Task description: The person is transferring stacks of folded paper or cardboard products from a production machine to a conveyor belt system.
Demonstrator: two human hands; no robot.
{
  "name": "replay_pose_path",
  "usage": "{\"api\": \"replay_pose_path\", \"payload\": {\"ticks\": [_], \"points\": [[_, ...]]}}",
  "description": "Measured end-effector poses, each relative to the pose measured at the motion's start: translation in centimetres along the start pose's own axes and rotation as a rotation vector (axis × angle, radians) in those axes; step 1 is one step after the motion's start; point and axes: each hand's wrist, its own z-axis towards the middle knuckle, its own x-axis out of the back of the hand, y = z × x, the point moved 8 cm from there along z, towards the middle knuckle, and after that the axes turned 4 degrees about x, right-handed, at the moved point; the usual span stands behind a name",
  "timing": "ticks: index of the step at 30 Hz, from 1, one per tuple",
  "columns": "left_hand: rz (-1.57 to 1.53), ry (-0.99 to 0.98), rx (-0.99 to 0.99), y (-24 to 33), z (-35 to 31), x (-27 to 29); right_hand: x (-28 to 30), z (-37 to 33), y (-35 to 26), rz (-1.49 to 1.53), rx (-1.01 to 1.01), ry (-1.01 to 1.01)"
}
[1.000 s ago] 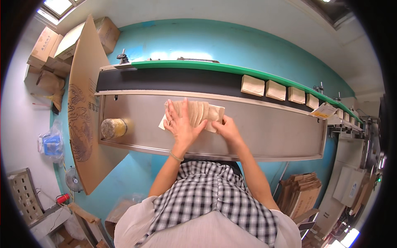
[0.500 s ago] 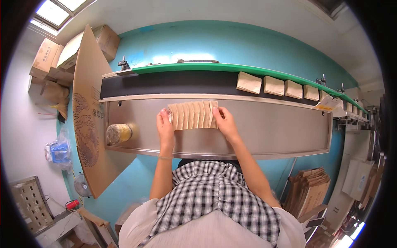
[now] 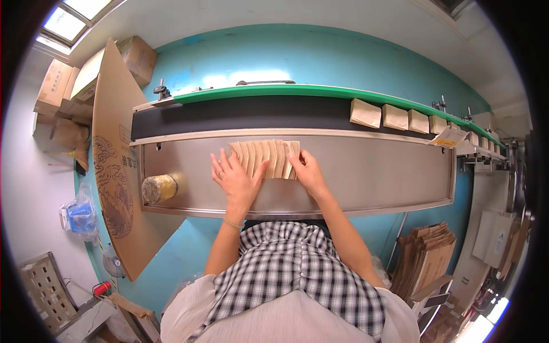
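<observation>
Two hands press on a fanned row of flat tan paper bags [image 3: 269, 157] lying at the back of the steel surface [image 3: 372, 177] in front of me. My left hand [image 3: 235, 178] lies flat with fingers spread, its grip apart, touching the left end of the row. My right hand [image 3: 309, 171] rests against the right end, fingers bent over the bags' edge, not clamped on anything. The bags overlap like shingles, each showing a narrow pale strip, their creases upright. Beyond them runs a black belt [image 3: 246, 113] with a green rail, carrying tan packets [image 3: 394, 116] well off to my right. A yellowish roll [image 3: 157, 188] lies on the surface to my left.
</observation>
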Motion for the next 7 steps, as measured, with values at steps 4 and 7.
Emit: {"api": "replay_pose_path", "payload": {"ticks": [4, 7], "points": [[0.247, 0.042, -0.085, 2.4, 0.1, 0.9, 0.0, -0.6, 0.2, -0.183, 0.06, -0.041], [-0.119, -0.2, -0.022, 0.6, 0.0, -1.9, -0.5, -0.3, 0.1, -0.223, 0.138, -0.099]]}}
